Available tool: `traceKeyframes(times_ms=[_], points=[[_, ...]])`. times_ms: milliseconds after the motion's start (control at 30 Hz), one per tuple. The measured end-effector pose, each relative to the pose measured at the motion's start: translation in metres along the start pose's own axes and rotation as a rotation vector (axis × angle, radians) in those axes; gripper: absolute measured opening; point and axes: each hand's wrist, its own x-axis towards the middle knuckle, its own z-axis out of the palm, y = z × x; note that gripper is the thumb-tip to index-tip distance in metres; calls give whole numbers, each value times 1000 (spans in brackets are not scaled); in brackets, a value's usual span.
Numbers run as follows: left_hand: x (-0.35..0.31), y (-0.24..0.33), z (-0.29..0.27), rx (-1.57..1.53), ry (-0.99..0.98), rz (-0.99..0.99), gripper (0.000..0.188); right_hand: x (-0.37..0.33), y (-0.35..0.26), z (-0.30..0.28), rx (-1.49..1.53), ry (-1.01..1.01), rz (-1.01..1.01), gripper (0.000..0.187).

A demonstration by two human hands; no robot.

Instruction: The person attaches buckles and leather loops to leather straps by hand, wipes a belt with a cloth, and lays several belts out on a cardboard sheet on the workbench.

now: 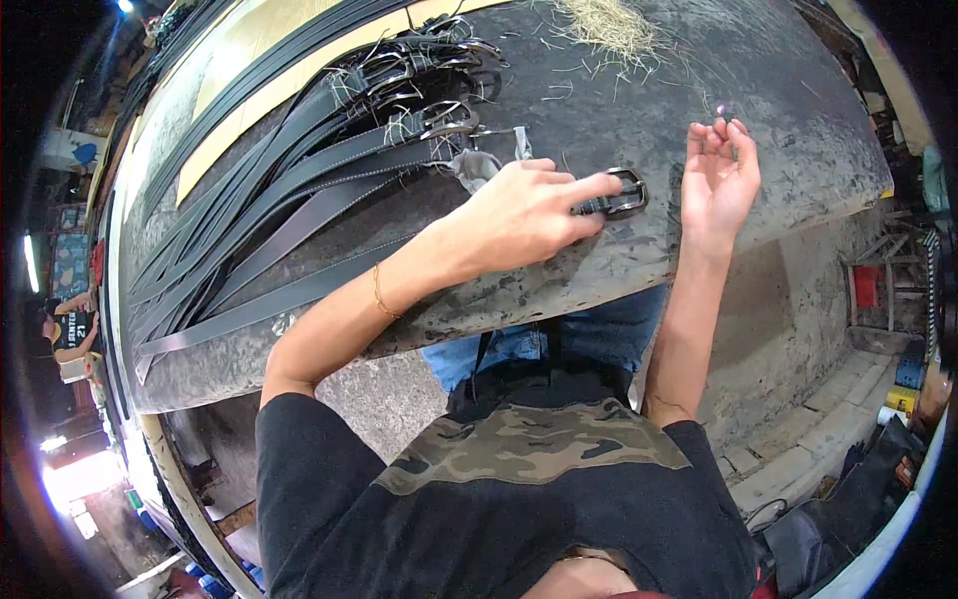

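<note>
A black leather belt (329, 287) lies along the near edge of the worktable, its dark metal buckle (629, 192) at the right end. My left hand (539, 212) is closed on this belt just behind the buckle, fingers pressing it to the tabletop. Off to the right of the buckle, my right hand (718, 180) is raised palm up with its fingertips drawn together. A tiny dark, shiny spot shows at those fingertips, too small to name. Beside my left wrist sits a crumpled grey scrap (473, 170), partly hidden by the hand.
Many stitched black belts (299, 165) fan across the table's left side, buckles (449, 118) bunched together with loose threads. Pale thread clippings (611, 32) are heaped at the far side. Yellowish board (239, 120) lies under the far-left belts. Another person (75, 329) is at far left.
</note>
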Motion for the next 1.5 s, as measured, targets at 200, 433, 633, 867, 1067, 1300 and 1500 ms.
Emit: traceKeyframes(times_ms=[200, 433, 633, 867, 1067, 1300, 1500], points=[[-16, -2, -2, 70, 223, 121, 30, -10, 2, 11, -118, -96, -31, 8], [-48, 1, -4, 185, 151, 115, 33, -52, 10, 21, -788, -626, 72, 12], [-48, -4, -10, 143, 166, 77, 29, -51, 11, 16, -815, -600, 55, 12], [-5, -18, -38, -412, 507, -351, 13, -48, 10, 10, -615, -483, 152, 11], [68, -76, -58, -1628, 660, -784, 20, -38, 3, 2, -410, -393, 262, 10], [97, -52, -105, -1179, 809, -766, 23, -32, 4, -4, -274, -349, 281, 10], [19, 7, -125, -386, -351, -397, 19, -37, 0, -1, -264, -377, 277, 10]])
